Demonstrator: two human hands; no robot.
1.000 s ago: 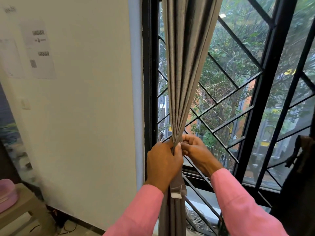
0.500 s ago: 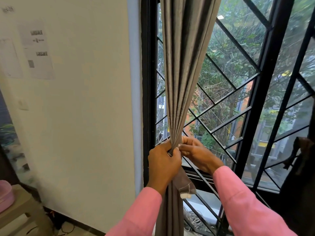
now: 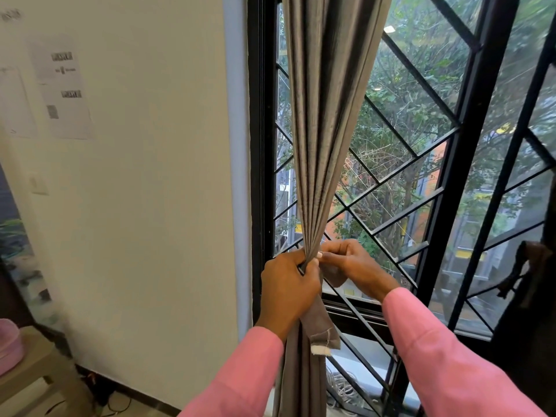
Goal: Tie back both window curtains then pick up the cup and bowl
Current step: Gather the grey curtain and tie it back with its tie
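A grey curtain (image 3: 319,121) hangs gathered into folds in front of the left side of the window. My left hand (image 3: 287,288) grips the bunched folds at waist height. My right hand (image 3: 350,264) pinches a grey fabric tie-back strip (image 3: 322,332) against the gathered curtain, just right of my left thumb. The strip's loose end, with a white tag, dangles below my left hand. A second, dark curtain (image 3: 529,296) shows at the right edge. No cup or bowl is in view.
The window has a black frame (image 3: 258,164) and diagonal black bars (image 3: 400,206). A cream wall (image 3: 144,206) with printed sheets stands to the left. A pink object (image 3: 9,344) sits on a low beige stand (image 3: 36,383) at the lower left. Cables lie on the floor.
My right hand has drawn the tie-back strip across the gathered folds, and the strip's loose end has swung out to the right below my left hand. My left hand keeps its grip.
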